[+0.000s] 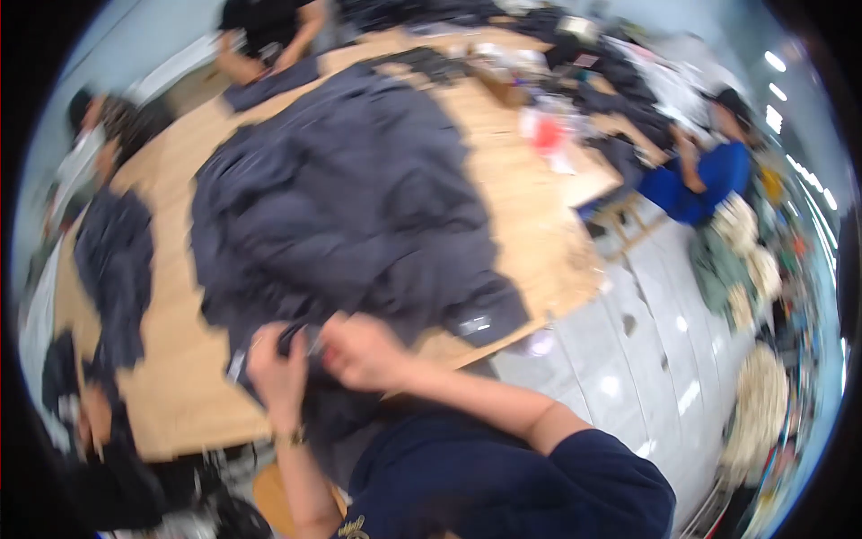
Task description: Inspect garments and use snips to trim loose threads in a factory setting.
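A big heap of dark grey-blue garments [341,180] covers the middle of the wooden table. At its near edge, my left hand [277,368] pinches a fold of a dark garment [346,406] that hangs down over the table edge toward my lap. My right hand [366,352] is closed right beside it, fingertips close to the held cloth. A small reddish spot shows at its fingers, but blur hides what they grip. A clear plastic piece [476,323] lies on dark cloth to the right.
The wooden table [193,404] is ringed by co-workers: one at the back [269,36], others on the left, one in blue [709,175] seated at right. More dark garments [115,269] lie at left. A box [503,76] and red item [546,135] stand at back right; cloth piles [754,404] line the tiled floor.
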`<state>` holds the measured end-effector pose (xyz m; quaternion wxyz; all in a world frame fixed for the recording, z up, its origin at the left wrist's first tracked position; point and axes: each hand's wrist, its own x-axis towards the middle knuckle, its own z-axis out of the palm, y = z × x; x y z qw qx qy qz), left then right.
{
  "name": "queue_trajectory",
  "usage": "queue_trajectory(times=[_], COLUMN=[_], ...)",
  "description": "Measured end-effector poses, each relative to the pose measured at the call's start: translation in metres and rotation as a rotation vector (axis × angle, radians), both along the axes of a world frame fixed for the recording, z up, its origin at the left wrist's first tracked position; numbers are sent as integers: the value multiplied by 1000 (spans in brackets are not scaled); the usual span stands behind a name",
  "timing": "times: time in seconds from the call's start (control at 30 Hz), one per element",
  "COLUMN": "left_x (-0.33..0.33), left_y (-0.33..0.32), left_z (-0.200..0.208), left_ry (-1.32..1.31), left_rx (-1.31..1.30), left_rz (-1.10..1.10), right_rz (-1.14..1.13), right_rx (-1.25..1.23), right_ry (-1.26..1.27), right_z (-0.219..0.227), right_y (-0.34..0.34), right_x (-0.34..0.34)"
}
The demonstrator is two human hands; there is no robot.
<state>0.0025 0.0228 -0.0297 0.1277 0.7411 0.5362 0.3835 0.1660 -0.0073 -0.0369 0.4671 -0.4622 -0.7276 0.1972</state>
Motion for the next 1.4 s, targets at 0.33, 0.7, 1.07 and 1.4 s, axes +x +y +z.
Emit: queue_trajectory(times=[0.33,0.7,1.07,1.4], left_x=[-47,-42,-69,-21], left_y=[-11,-7,-37,-30], left_z=[-2,12,57,60], left_ry=[211,-436,-399,-296], left_rx=[-163,406,714,-228], left_rz=[-16,58,196,-190], right_rz=[-17,216,194,22], right_rx=[-170,-400,-454,-503], right_ry=[395,459,1194,1014], right_z=[-48,-92,-35,34], right_y=[-5,-25,27,31], right_x=[-2,-36,-13,40])
